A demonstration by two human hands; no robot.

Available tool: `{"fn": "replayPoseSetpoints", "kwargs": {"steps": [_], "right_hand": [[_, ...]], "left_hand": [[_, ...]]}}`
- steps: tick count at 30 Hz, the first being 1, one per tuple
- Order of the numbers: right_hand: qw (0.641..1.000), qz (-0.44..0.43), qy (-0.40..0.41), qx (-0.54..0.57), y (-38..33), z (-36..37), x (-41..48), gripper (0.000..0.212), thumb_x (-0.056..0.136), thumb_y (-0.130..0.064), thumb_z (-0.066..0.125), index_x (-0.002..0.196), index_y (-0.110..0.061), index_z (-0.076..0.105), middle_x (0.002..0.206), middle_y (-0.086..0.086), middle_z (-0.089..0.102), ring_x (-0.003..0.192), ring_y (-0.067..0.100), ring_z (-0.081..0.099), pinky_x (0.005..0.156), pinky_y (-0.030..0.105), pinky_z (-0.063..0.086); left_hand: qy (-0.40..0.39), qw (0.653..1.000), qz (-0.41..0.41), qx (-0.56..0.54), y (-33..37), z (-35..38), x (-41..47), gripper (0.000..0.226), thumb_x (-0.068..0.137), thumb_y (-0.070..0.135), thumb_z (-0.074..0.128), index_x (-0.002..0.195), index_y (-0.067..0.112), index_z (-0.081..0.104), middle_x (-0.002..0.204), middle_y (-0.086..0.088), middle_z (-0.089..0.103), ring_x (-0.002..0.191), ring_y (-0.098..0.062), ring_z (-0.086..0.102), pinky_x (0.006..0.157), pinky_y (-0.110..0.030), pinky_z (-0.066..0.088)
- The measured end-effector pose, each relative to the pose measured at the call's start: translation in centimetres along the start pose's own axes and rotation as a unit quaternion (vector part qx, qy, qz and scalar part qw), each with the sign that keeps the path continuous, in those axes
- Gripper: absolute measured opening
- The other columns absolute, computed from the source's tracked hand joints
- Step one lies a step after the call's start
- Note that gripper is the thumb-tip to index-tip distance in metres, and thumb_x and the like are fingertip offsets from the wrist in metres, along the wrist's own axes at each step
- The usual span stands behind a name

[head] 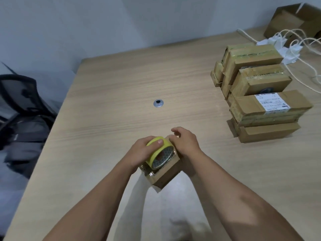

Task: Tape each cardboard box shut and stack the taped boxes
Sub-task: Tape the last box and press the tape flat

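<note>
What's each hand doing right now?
Left hand: grips the yellow tape roll.
Right hand: on the small cardboard box; grip cannot be told.

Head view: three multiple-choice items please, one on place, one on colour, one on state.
1. Where do the taped boxes stand on the table? A) left edge B) right side C) centre
2. What colour is the tape roll? A) yellow B) blue C) red
3. What is the left hand doing? A) lying flat B) lifting a taped box C) gripping the tape roll

B: the stack sits at the table's right. A: its band is yellow. C: its thumb curls over the roll above the small box.
</note>
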State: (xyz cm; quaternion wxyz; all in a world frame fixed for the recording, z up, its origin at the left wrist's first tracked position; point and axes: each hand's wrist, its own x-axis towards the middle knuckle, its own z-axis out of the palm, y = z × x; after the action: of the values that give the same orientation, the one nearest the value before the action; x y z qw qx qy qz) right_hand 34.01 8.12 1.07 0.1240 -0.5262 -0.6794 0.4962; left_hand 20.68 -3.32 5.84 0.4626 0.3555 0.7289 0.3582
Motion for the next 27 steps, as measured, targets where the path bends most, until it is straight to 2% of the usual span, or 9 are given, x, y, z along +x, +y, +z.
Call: {"fn": "replayPoseSetpoints", "kwargs": {"steps": [2,5,8,12,18,21,25,27], "right_hand": [[0.995,-0.018,-0.047,0.091,-0.5,0.6,0.2,0.032,0.097,-0.03,0.063,0.128,-0.026,0.067,0.124,-0.005,0.065,0.105,0.008,0.062,0.093,0.023,0.043],[0.983,-0.026,-0.106,0.149,0.1,1.8,0.4,0.024,0.098,-0.028,0.062,0.12,-0.028,0.073,0.123,-0.008,0.069,0.113,0.009,0.063,0.105,0.035,0.048],[0.992,-0.06,-0.108,0.038,1.3,2.5,0.3,0.022,0.101,-0.027,0.058,0.113,-0.025,0.076,0.115,-0.007,0.073,0.11,0.012,0.064,0.099,0.031,0.049],[0.994,-0.092,-0.055,-0.002,2.3,3.2,0.1,0.023,0.103,-0.028,0.055,0.103,-0.023,0.077,0.1,-0.001,0.075,0.098,0.019,0.065,0.087,0.033,0.05],[0.992,-0.095,-0.052,-0.064,2.7,3.5,0.7,0.026,0.103,-0.039,0.051,0.097,-0.031,0.074,0.093,0.002,0.073,0.09,0.024,0.064,0.081,0.038,0.051],[0.992,-0.09,-0.043,-0.079,2.7,3.6,0.7,0.026,0.103,-0.04,0.05,0.097,-0.03,0.074,0.092,0.002,0.072,0.087,0.023,0.062,0.077,0.035,0.048],[0.992,-0.092,-0.03,-0.085,2.7,3.7,0.6,0.026,0.104,-0.038,0.051,0.099,-0.027,0.074,0.09,0.004,0.072,0.082,0.023,0.059,0.071,0.03,0.04],[0.991,-0.098,-0.029,-0.087,2.6,3.7,0.5,0.027,0.104,-0.037,0.05,0.102,-0.024,0.075,0.092,0.006,0.072,0.081,0.022,0.057,0.07,0.029,0.038]], "left_hand": [[0.007,1.0,0.008,0.002,-0.3,0.2,-0.3,0.027,0.091,0.047,0.067,0.101,0.023,0.075,0.094,-0.004,0.076,0.09,-0.02,0.072,0.081,-0.034,0.056],[0.023,1.0,0.012,0.008,-0.5,0.5,-0.6,0.027,0.092,0.049,0.065,0.093,0.024,0.075,0.082,0.001,0.074,0.075,-0.01,0.068,0.073,-0.032,0.054],[0.009,1.0,-0.002,-0.018,-1.0,0.0,-1.3,0.035,0.081,0.054,0.062,0.071,0.021,0.067,0.066,0.003,0.06,0.062,-0.013,0.056,0.061,-0.028,0.043],[-0.006,0.999,0.0,-0.042,-2.4,-1.3,-1.8,0.049,0.074,0.053,0.066,0.071,0.006,0.053,0.065,-0.007,0.04,0.06,-0.02,0.041,0.055,-0.032,0.032],[-0.044,0.998,0.003,-0.04,-3.1,-2.2,-2.0,0.064,0.073,0.057,0.066,0.075,-0.005,0.051,0.069,-0.009,0.043,0.064,-0.02,0.045,0.06,-0.032,0.036],[-0.048,0.998,0.007,-0.038,-2.6,-2.8,-2.1,0.06,0.073,0.056,0.068,0.076,-0.003,0.058,0.068,-0.009,0.049,0.063,-0.019,0.051,0.059,-0.027,0.043],[-0.054,0.998,-0.003,0.008,-2.9,-4.9,-3.0,0.051,0.085,0.047,0.071,0.074,-0.002,0.062,0.065,-0.001,0.053,0.06,-0.009,0.047,0.059,-0.024,0.035],[-0.06,0.998,-0.013,0.021,-3.2,-5.6,-3.2,0.059,0.079,0.056,0.069,0.08,-0.003,0.065,0.07,-0.004,0.056,0.066,-0.012,0.05,0.065,-0.029,0.035]]}}
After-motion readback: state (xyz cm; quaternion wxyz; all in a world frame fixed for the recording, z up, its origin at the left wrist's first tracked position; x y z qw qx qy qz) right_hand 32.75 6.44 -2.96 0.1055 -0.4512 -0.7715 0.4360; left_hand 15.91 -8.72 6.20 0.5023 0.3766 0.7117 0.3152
